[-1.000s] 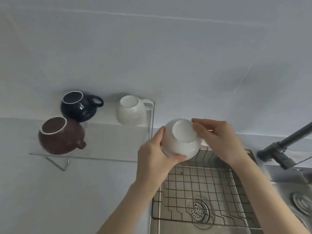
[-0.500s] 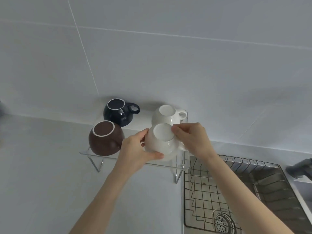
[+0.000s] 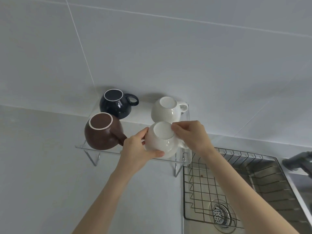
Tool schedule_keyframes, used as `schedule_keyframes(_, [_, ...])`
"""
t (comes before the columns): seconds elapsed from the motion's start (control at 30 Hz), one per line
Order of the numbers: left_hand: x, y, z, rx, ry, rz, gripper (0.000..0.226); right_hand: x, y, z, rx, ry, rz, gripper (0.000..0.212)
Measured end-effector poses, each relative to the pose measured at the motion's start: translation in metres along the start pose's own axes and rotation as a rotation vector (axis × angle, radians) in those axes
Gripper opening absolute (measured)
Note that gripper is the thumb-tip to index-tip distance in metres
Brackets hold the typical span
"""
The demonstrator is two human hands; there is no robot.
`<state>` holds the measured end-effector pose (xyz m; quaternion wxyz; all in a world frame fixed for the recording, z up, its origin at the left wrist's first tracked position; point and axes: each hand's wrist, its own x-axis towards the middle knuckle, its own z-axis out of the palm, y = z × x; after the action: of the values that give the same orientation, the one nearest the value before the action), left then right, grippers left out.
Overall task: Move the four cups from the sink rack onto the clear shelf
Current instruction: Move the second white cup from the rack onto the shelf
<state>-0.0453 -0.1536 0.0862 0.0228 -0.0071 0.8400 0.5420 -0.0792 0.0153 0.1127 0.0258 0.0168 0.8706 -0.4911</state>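
An upside-down white cup (image 3: 161, 141) is held between both hands at the front right of the clear shelf (image 3: 108, 150). My left hand (image 3: 137, 152) grips its left and lower side; my right hand (image 3: 190, 135) pinches its base rim and covers the handle side. I cannot tell whether the cup touches the shelf. On the shelf stand three inverted cups: a brown cup (image 3: 101, 132) front left, a dark blue cup (image 3: 115, 104) back left, and another white cup (image 3: 166, 109) back right. The wire sink rack (image 3: 202, 191) at lower right holds no cups.
A steel sink (image 3: 270, 179) with a round drain (image 3: 220, 214) lies under the rack. A dark tap (image 3: 297, 162) juts in at the right edge. White tiled wall rises behind the shelf, which stands on thin metal legs (image 3: 95, 159).
Both hands have carried the white cup left from above the sink rack to the shelf's front right spot. The view has swung left with it.
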Motion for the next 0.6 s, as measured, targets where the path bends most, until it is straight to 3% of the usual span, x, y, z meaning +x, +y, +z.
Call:
schedule_keyframes(0.4, [-0.007, 0.006, 0.007, 0.036, 0.057, 0.007, 0.080, 0.004, 0.000, -0.006, 0.012, -0.079, -0.001, 0.025])
schedule_keyframes(0.53, [-0.011, 0.006, 0.009, 0.067, 0.090, 0.026, 0.070, 0.007, 0.003, -0.006, 0.002, -0.111, 0.035, 0.043])
schedule_keyframes(0.6, [-0.012, 0.006, 0.011, 0.075, 0.103, 0.050, 0.062, 0.004, 0.008, -0.009, 0.149, -0.109, 0.102, 0.048])
